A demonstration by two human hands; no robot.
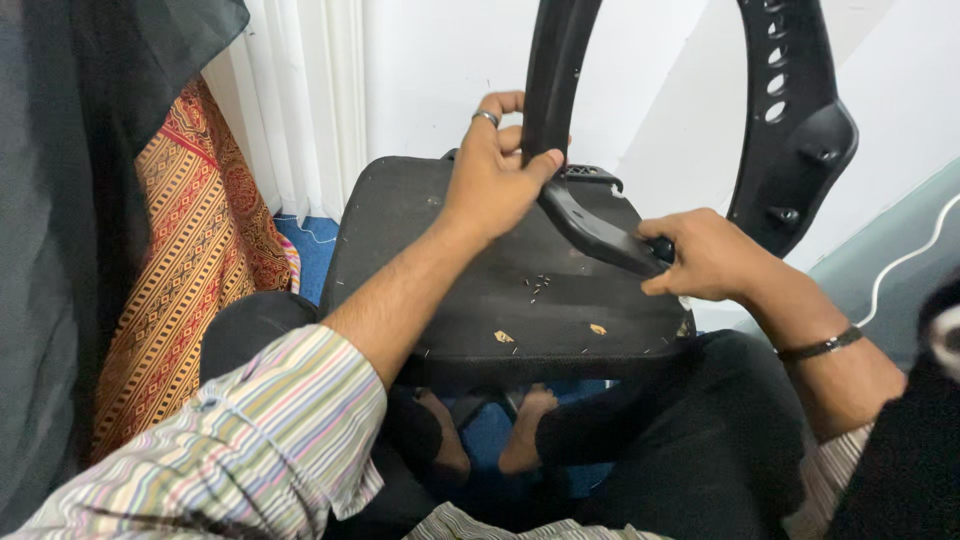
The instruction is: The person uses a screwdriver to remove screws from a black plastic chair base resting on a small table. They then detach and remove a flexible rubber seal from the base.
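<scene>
Black curved plastic chair-back frame (560,90) held upright over dark fabric chair seat (420,260): left hand (492,170) fingers wrapped round the upright bar, right hand (705,255) fingers closed on the lower arm. Looks stiff, light, awkwardly long; best gripped low, near the bend.

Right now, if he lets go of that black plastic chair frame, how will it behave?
The black plastic chair frame looks rigid, probably keeping its curve. Tall above the seat cushion, it would likely tip if the left hand and right hand let go.
</scene>
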